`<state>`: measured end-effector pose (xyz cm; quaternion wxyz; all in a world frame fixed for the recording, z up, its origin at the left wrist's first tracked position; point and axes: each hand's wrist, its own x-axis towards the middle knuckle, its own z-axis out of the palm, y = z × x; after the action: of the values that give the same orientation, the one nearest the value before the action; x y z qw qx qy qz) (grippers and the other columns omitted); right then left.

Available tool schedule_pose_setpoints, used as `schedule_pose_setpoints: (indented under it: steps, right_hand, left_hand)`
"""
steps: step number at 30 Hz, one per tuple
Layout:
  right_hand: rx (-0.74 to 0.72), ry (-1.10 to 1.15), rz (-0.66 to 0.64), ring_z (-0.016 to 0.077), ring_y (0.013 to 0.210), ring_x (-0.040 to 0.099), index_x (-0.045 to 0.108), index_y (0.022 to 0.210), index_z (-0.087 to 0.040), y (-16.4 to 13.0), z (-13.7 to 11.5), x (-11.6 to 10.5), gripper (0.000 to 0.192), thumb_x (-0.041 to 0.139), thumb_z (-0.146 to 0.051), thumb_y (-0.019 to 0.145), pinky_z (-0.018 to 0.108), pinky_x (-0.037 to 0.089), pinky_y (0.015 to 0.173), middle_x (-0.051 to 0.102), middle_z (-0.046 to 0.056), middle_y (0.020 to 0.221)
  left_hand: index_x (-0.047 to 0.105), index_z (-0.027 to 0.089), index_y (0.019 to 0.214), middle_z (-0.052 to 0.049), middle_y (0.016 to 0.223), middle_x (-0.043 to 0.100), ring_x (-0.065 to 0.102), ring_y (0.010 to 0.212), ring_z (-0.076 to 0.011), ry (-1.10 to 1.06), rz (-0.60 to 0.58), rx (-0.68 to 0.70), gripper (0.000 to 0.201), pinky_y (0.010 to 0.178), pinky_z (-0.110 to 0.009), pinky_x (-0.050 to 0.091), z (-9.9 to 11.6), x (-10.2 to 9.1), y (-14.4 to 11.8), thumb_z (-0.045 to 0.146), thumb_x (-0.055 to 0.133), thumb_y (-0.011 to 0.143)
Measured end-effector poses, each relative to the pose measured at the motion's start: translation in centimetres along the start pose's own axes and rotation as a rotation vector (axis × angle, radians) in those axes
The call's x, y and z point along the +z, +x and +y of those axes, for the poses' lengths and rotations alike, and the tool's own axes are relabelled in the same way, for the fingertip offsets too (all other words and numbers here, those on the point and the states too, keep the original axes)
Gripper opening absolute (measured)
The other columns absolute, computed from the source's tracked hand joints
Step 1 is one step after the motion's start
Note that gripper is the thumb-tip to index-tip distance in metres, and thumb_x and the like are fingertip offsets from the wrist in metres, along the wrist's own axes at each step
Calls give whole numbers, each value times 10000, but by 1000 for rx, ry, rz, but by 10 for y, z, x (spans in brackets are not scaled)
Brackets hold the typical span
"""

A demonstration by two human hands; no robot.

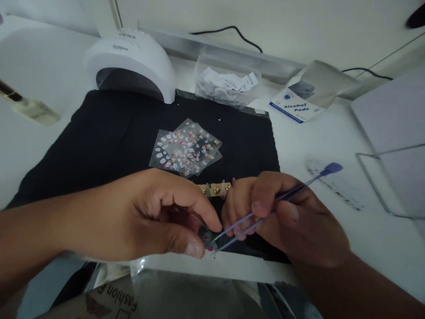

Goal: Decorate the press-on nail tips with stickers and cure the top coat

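My left hand [149,217] pinches a small clear sticker sheet [207,237] between thumb and forefinger, low over the front edge of a black mat [109,133]. My right hand [292,217] grips blue tweezers [279,199]; their tips meet the sheet by a tiny pink piece. Just behind my fingers lies a gold strip [214,189] carrying clear nail tips, partly hidden by both hands. A fanned pile of nail sticker sheets [186,150] rests on the mat's middle.
A white nail lamp [133,62] stands at the mat's back left. Behind are a clear tub of paper scraps [227,84] and an alcohol pads box [297,104]. A wire stand [381,181] sits right. A plastic bag [186,288] lies at the front.
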<state>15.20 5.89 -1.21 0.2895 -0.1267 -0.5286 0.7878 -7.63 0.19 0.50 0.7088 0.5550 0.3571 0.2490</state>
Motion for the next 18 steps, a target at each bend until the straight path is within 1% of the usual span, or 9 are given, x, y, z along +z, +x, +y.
schedule_pose_setpoints:
  steps: [3, 6, 9, 12, 15, 18]
  right_hand:
    - [-11, -27, -9, 152, 675, 623, 699, 920, -178, 0, -1, 1, 178, 583, -311, 939, 314, 501, 640, 651, 27, 750]
    - [21, 39, 11, 153, 675, 637, 705, 908, -173, 0, 1, 1, 168, 595, -297, 932, 312, 503, 643, 646, 23, 760]
    - [62, 122, 34, 149, 676, 651, 699, 891, -167, 0, 4, 1, 167, 603, -298, 928, 300, 510, 640, 642, 20, 770]
    - [86, 192, 44, 143, 678, 654, 688, 883, -165, 0, 6, 1, 173, 605, -311, 923, 292, 527, 641, 637, 16, 774]
    - [86, 240, 52, 132, 666, 651, 678, 880, -160, 0, 7, 1, 174, 593, -304, 927, 285, 539, 641, 632, 10, 771]
    - [88, 258, 57, 130, 664, 657, 672, 880, -159, -1, 8, 2, 166, 592, -297, 927, 281, 540, 643, 635, 8, 760]
  left_hand:
    - [705, 170, 991, -8, 743, 647, 539, 624, -102, -4, -7, 5, 177, 527, -172, 438, 0, 0, 0, 257, 696, 838]
    - [709, 180, 995, -5, 752, 656, 548, 634, -102, -12, -14, 15, 173, 535, -172, 441, 0, -1, 1, 258, 697, 841]
    - [710, 177, 994, -3, 765, 660, 563, 650, -103, 20, 1, 68, 161, 558, -179, 456, -1, -1, 1, 236, 697, 845]
    - [701, 194, 1020, 16, 759, 636, 566, 650, -95, 109, 29, 167, 170, 575, -182, 465, -2, -1, 0, 209, 702, 851]
    - [675, 234, 1055, 36, 764, 588, 547, 645, -83, 237, 51, 315, 199, 570, -174, 457, -4, -1, -1, 190, 702, 863]
    - [633, 201, 1011, 38, 779, 567, 536, 665, -70, 325, 81, 460, 178, 587, -164, 454, -3, 0, -1, 138, 703, 860]
